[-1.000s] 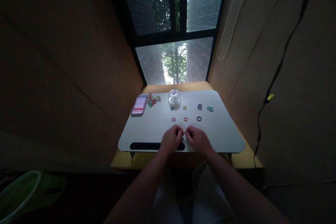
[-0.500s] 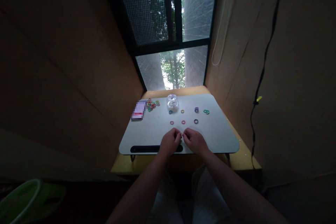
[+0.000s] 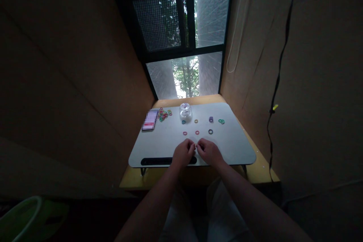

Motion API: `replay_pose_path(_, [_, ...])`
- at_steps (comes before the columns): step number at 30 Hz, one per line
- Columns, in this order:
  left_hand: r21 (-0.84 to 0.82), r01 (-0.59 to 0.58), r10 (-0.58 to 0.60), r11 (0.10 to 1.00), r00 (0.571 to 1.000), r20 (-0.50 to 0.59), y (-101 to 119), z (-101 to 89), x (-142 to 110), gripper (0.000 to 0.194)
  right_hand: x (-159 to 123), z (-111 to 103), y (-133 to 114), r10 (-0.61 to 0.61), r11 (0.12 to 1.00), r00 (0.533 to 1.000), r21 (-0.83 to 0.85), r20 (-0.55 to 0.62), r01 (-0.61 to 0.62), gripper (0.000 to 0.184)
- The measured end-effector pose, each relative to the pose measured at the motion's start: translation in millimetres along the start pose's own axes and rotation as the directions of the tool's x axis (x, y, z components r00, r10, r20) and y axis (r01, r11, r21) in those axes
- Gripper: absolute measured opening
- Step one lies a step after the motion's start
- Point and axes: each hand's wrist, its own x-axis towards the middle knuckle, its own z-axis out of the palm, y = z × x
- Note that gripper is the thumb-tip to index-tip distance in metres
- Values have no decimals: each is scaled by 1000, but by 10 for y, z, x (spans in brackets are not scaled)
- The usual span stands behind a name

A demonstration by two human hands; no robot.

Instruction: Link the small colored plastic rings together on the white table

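Note:
My left hand (image 3: 183,152) and my right hand (image 3: 209,152) meet over the front of a white lap table (image 3: 235,147). Both are closed, fingertips pinched close together; what lies between them is too small to make out. Just beyond my hands sit a pink ring (image 3: 185,133), a red ring (image 3: 197,132) and a dark grey ring (image 3: 210,131). Farther back are a teal ring (image 3: 183,122), a yellow ring (image 3: 196,121), purple rings (image 3: 211,119) and green rings (image 3: 221,121). Behind the teal ring stands a clear glass jar (image 3: 185,112).
A pile of multicoloured rings (image 3: 163,115) lies at the back left beside a phone-like slab (image 3: 150,120) with a blurred face. A black slot (image 3: 155,161) runs along the table's front edge. A dark cable (image 3: 279,64) hangs on the right wall; a green basket (image 3: 34,219) stands lower left.
The view has shifted slightly, so the scene sits a little differently in the picture. My hands keep nearly the same pinched pose, and the rings on the table have not moved.

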Motion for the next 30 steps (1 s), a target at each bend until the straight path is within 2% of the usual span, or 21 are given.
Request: replay_pose_path(30, [18,1,-1,1000,1000,6,28,-30,-19,19,-6,-10,-39,-4,1000,1000,-27,4,4,18])
